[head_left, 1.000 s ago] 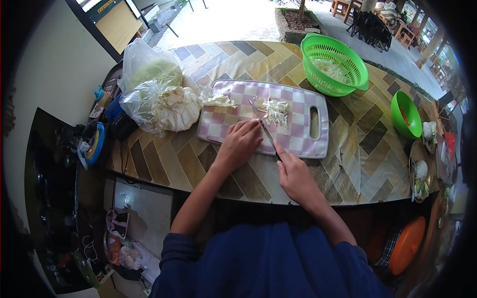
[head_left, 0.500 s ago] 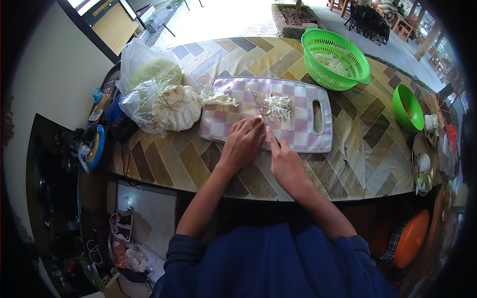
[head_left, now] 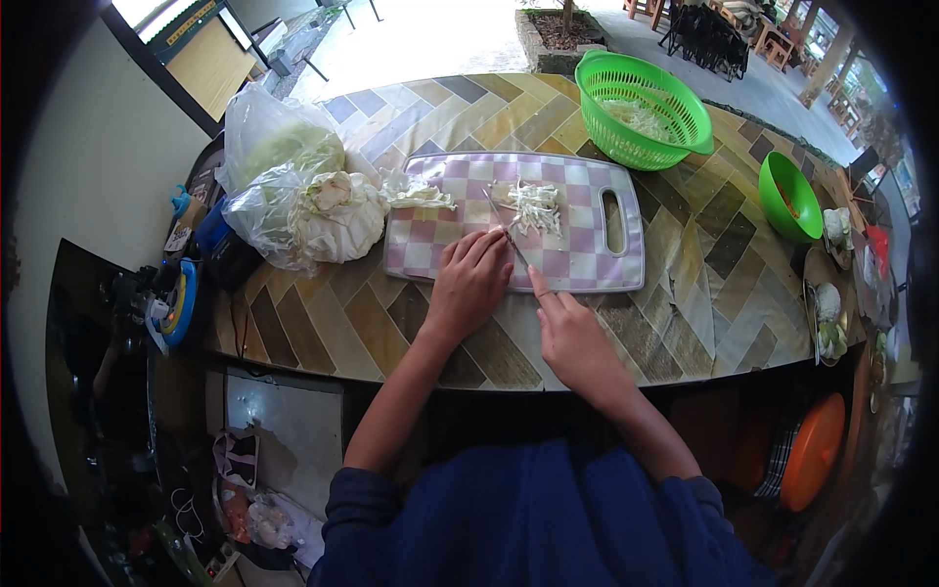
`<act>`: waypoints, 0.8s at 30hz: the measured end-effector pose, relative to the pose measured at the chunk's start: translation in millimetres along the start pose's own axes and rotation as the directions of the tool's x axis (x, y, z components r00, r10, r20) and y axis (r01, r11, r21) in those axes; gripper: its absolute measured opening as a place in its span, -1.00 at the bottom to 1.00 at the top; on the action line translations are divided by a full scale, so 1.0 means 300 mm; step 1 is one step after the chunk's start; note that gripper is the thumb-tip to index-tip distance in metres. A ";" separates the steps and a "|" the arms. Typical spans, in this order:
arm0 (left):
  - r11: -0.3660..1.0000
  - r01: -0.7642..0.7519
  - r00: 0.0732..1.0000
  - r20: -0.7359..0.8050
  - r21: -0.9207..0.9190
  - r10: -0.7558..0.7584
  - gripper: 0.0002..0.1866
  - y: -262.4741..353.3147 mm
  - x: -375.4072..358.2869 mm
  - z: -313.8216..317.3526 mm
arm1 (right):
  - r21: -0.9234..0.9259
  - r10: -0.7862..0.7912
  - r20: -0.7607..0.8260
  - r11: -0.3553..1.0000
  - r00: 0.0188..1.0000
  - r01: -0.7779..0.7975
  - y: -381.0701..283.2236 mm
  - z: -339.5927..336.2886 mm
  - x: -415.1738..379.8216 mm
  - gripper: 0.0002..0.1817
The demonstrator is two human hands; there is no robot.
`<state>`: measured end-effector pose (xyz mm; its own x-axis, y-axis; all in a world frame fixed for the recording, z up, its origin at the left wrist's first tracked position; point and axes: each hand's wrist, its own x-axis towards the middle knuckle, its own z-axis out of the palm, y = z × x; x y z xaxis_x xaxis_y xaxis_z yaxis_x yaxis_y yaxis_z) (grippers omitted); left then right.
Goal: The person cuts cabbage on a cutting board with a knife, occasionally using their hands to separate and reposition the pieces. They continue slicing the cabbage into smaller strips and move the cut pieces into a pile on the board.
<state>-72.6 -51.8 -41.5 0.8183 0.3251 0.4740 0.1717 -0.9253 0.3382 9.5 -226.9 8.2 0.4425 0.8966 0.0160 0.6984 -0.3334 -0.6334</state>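
Observation:
My right hand [head_left: 579, 342] is closed round the handle of a knife [head_left: 520, 252], its index finger stretched along the top. The blade points away from me across a pink-and-white checkered cutting board [head_left: 430, 245]. Just left of the blade, my left hand [head_left: 471, 284] presses down with its fingers together. A bit of pale cabbage shows at its fingertips; the rest is hidden under them. Shredded cabbage [head_left: 538, 207] lies in a small heap right of the blade. A loose cabbage leaf [head_left: 421, 192] rests on the board's far left corner.
Left of the board sit a cabbage head [head_left: 342, 220] and a clear plastic bag [head_left: 279, 137] with something pale green inside. A green colander [head_left: 631, 145] holding shreds stands at the back right. Farther right are a green bowl [head_left: 800, 201] and the tiled-pattern table's [head_left: 704, 342] edge.
My right hand has drawn the knife back toward me and slightly right. My left hand stays at the blade's left side. The whole view has shifted a little.

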 end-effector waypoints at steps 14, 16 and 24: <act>0.996 0.024 1.000 -0.011 -0.080 -0.025 -0.63 -0.015 -0.011 0.013 | -0.027 -0.026 -0.046 0.999 0.999 0.025 0.059 0.038 0.140 -0.31; 1.000 0.007 1.000 -0.008 -0.030 -0.008 -0.61 -0.015 -0.011 0.013 | 0.063 -0.061 -0.075 0.996 0.995 0.065 0.080 0.013 0.144 -0.35; 1.000 0.001 1.000 0.013 -0.030 0.000 -0.60 -0.016 -0.006 0.002 | 0.067 -0.117 -0.032 0.991 0.993 0.119 0.057 -0.014 0.049 -0.40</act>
<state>-74.6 -48.1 -44.3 0.8251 0.3229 0.4636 0.1558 -0.9188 0.3626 30.1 -220.7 0.9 0.3755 0.9196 0.1151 0.7071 -0.2040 -0.6770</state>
